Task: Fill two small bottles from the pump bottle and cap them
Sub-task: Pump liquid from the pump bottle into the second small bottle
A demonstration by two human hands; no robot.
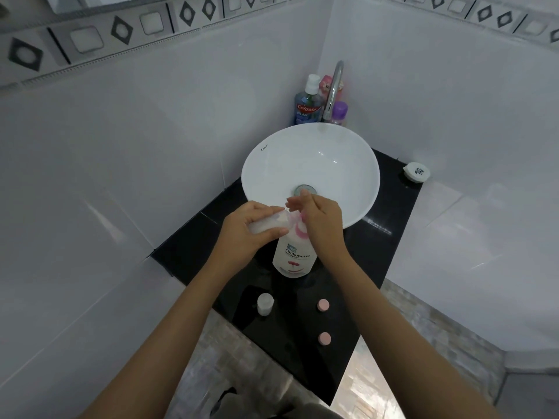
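One small bottle (266,222) tilted in left grip (246,229) at pump bottle (295,255), right hand (322,219) flat on pump.

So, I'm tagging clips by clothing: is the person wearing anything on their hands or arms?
No. Both the left hand and the right hand are bare, with no gloves, rings, watch or bracelet visible. Both forearms are uncovered too, with no sleeves in view.

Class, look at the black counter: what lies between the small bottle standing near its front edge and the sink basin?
In the head view, the pump bottle stands between the small standing bottle and the sink basin, with the left hand above that stretch.
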